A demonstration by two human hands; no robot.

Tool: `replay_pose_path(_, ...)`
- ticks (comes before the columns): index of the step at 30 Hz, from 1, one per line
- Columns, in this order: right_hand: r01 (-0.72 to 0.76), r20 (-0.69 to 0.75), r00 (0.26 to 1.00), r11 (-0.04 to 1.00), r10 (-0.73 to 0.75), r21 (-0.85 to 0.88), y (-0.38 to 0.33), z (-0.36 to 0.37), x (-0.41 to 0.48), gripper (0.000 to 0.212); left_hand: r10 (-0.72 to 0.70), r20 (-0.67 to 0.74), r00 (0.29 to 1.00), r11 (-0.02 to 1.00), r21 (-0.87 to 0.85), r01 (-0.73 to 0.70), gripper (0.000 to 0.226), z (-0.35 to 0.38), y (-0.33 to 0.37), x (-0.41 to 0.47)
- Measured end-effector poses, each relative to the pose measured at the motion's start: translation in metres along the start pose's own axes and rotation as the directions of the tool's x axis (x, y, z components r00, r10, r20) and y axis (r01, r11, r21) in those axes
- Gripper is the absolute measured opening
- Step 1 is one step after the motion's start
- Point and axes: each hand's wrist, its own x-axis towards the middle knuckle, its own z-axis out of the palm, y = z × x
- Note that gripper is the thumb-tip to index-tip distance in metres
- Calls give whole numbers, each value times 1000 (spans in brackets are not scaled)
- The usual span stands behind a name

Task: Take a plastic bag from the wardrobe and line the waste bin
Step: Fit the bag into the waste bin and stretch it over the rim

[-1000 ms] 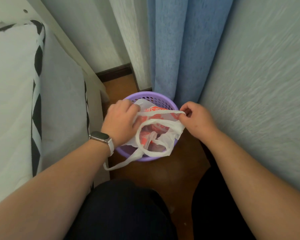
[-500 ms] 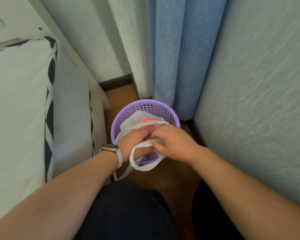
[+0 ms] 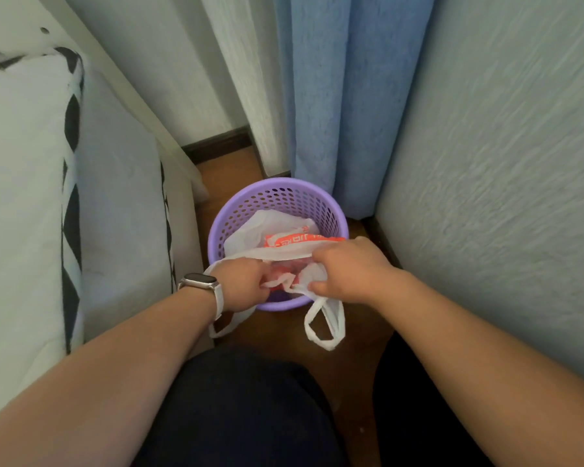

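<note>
A purple perforated waste bin (image 3: 277, 197) stands on the brown floor between a bed and a wall. A white plastic bag (image 3: 260, 227) with red print lies partly inside it, its body bunched in the bin. My left hand (image 3: 241, 286), with a watch on the wrist, grips the bag's edge at the bin's near left rim. My right hand (image 3: 346, 269) grips the bag's edge at the near right rim. One handle loop hangs outside the bin below my right hand, another below my left wrist.
A white mattress with a black-and-white patterned edge (image 3: 71, 183) lies close on the left. A blue curtain (image 3: 334, 106) hangs just behind the bin. A textured pale wall (image 3: 486, 180) closes in on the right. My dark-trousered knees (image 3: 250, 409) are below.
My hands came together over the bin, then drew apart along its near rim, spreading the bag's mouth. A handle loop now hangs outside the rim on the right.
</note>
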Motion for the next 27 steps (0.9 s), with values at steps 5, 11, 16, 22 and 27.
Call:
replay_pose_path(5,4,34,999,1000,-3,-19,-1,-2,-8,36,22,-95,995,995,-92,-30,16,-19,7,-8)
replay_pose_path(11,-110,59,993,990,106,88,20,-4,-15,15,51,-94,994,997,-59,-57,18,-41,1,-24)
replay_pose_path(16,-241,-22,969,963,245,119,40,-8,-15,3,-65,65,996,980,192,52,15,-32,-13,-40)
replay_pose_path(22,-233,-17,970,951,241,205,35,-13,-21,12,-36,-83,996,993,107,45,54,-31,1,-44)
replay_pose_path(27,32,-283,958,969,39,244,5,-22,-12,19,-86,-196,977,987,-149,57,27,-23,14,-36)
